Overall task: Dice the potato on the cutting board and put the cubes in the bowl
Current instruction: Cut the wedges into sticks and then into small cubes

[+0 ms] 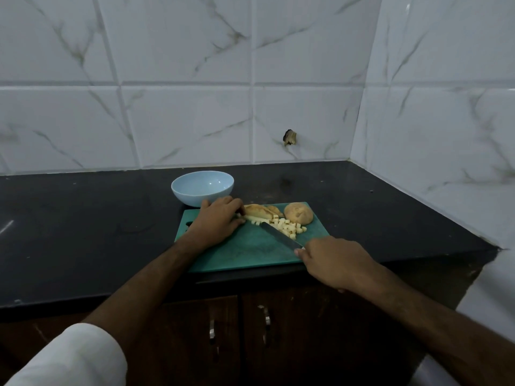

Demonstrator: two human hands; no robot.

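Head view. My left hand (216,218) lies curled over the uncut potato strips (255,218) on the cutting board (250,252), pinning them. The strips run left to right, free ends toward the knife (280,234). My right hand (333,263) grips the knife handle; the blade angles up-left, tip just beside the strip ends, roughly crossing their long axis. Cut cubes (288,228) lie to the right of the blade. Two larger potato pieces (298,213) wait at the far edge. The bowl (202,188) stands on the tabletop (83,232) beyond the left hand, no cubes visible inside.

Head-worn view, downward over countertop (83,218)
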